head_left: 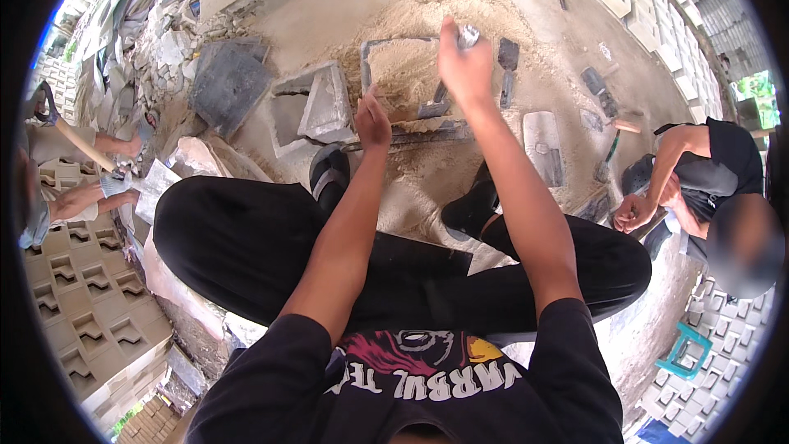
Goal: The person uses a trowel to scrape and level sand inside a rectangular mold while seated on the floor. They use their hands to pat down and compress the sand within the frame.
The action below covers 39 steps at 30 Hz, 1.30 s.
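A rectangular dark-edged mould (365,59) lies on the ground before me, filled with pale sandy mix (403,66). At its near left corner is my left hand (373,125), fingers closed at the mould's edge. My right hand (467,70) is closed in a fist over the mould's right side. It grips a trowel-like tool (434,107) with a dark flat blade, low over the mix. A shiny silvery piece (468,35) shows at the top of that fist; whether it belongs to the tool I cannot tell. The tool's handle is mostly hidden by my fingers.
Grey hollow concrete blocks (325,107) stand left of the mould, beside a dark slab (228,82). A dark flat tool (508,70) and a pale float (542,146) lie to the right. One person (723,164) crouches at right; another (74,164) is at far left.
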Motion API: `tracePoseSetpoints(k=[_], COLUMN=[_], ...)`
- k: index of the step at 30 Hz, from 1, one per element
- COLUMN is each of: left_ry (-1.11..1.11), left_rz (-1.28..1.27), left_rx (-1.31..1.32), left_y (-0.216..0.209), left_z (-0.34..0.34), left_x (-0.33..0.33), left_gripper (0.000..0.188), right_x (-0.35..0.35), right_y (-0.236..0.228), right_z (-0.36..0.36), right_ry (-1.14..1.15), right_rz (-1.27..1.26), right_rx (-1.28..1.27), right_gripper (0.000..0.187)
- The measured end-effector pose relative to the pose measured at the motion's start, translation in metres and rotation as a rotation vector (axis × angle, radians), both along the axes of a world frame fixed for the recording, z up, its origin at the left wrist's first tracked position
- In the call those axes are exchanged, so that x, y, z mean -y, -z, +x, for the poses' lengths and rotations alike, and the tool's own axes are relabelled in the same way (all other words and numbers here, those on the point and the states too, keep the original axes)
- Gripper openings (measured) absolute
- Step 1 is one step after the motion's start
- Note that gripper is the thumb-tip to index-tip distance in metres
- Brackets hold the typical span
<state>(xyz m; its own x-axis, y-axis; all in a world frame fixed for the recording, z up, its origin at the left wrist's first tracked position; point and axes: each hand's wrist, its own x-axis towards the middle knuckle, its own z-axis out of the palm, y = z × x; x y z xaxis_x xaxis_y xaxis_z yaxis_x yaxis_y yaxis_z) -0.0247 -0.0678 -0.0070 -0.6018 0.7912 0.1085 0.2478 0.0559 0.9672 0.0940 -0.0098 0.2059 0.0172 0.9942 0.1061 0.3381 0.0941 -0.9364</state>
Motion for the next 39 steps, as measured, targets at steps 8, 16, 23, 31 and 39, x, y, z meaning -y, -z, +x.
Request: tracePoseSetpoints(k=[8, 16, 23, 31, 39], left_ry=[0.253, 0.23, 0.374, 0.66, 0.783], left_rz=[0.002, -0.167, -0.075, -0.114, -0.005], left_rx=[-0.701, -0.971, -1.007, -0.557, -0.346], left_y=[0.001, -0.001, -0.001, -0.012, -0.004], left_z=[0.038, 0.065, 0.052, -0.001, 0.017], left_x=[0.011, -0.006, -0.045, -0.087, -0.069], left_gripper=[0.057, 0.069, 0.063, 0.06, 0.053], right_x=[0.002, -0.001, -0.006, -0.016, -0.015], right_y=[-0.011, -0.005, -0.004, 0.007, 0.021], right_z=[0.011, 0.053, 0.065, 0.065, 0.066], right_ry=[0.048, 0.311, 0.356, 0.301, 0.092], right_rz=[0.027, 0.171, 0.245, 0.265, 0.176], right_rx=[-0.056, -0.696, -0.599, -0.547, -0.694], right_gripper=[0.045, 0.044, 0.044, 0.044, 0.048])
